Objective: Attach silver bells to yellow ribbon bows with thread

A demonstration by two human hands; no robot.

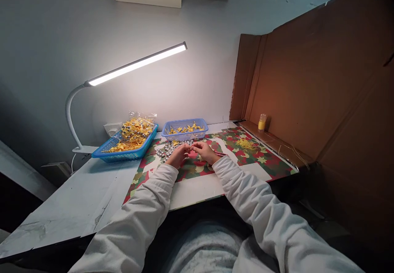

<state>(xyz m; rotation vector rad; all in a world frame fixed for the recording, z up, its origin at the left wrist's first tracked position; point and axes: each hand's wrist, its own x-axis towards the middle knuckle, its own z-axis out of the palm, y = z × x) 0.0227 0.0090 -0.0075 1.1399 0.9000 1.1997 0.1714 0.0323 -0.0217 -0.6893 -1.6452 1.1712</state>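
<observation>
My left hand (179, 155) and my right hand (205, 152) meet over the patterned mat (197, 170), their fingertips pinched close together. Whatever lies between the fingers is too small to make out. Beside and behind my left hand is a spread of small shiny silver balls (163, 151), partly hidden by that hand. Just beyond the hands stands a light blue basket (184, 136) holding yellow pieces (181, 129). Under my right wrist, part of a thin reddish tool (220, 154) shows.
A bigger blue basket (123, 155) at the left holds yellow pieces and a clear plastic bag (140, 123). A lit lamp (138, 64) reaches over the table. Yellow threads (245, 144) lie right. A small yellow bottle (262, 123) stands by the cardboard wall (308, 84).
</observation>
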